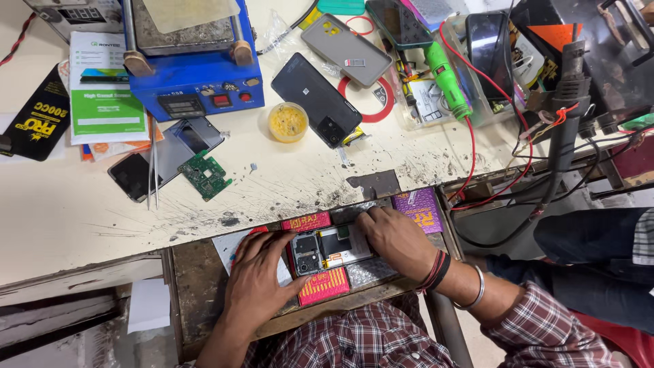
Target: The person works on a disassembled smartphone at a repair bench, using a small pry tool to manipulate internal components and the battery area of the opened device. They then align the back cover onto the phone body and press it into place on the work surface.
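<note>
An opened phone [328, 249] with its back cover off lies in a pulled-out drawer [194, 272] under the workbench. My left hand [262, 276] rests flat on the phone's left end, thumb along its lower edge. From the right, my right hand [395, 238] presses down with its fingertips on the phone's upper right corner. Small pink and purple boxes [325, 286] surround the phone in the drawer.
On the bench [61, 218] lie a green circuit board [204, 175], tweezers [154, 174], a dark phone back [317, 99], a yellow paste pot [287, 123], a blue heating machine [194, 65], a green tool [446, 78] and red wires [470, 143]. A hot-air handle [569, 102] hangs right.
</note>
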The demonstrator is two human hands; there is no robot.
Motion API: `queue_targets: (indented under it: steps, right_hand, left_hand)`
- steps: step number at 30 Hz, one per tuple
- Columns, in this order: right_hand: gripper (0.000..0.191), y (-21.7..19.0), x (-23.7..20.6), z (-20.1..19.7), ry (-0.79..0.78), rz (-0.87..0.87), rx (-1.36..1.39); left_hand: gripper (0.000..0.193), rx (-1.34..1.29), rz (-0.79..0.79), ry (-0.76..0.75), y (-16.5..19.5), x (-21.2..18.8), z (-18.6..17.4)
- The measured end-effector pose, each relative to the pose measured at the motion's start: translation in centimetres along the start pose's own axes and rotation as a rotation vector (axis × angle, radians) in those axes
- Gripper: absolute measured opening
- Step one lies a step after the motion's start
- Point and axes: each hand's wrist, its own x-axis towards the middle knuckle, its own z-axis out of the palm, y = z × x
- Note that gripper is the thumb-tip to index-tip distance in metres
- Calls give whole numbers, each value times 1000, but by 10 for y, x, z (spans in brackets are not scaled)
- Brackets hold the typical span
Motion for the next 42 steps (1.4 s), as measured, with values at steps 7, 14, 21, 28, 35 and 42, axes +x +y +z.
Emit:
queue_targets:
  steps: [7, 14, 21, 28, 35, 42]
  right_hand:
    - [19, 0, -2, -6, 89, -18, 122]
    - [14, -7, 0, -3, 37, -45, -94]
    - [18, -8, -1, 0, 150, -150, -190]
    - [17, -7, -4, 1, 63, -146, -252]
    - [19, -3, -7, 4, 91, -110, -124]
    - [20, 1, -9, 3, 99, -88, -17]
  left_hand:
    - [92, -41, 8, 38, -2, 1, 1]
    - [94, -3, -26, 13, 5, 0, -4]
    - [94, -69, 27, 70, 2, -2, -2]
    - [95, -24, 149, 218, -9, 4, 10]
    - [100, -25, 66, 67, -17, 8, 14]
    - [102, -38, 125, 103, -10, 10, 5]
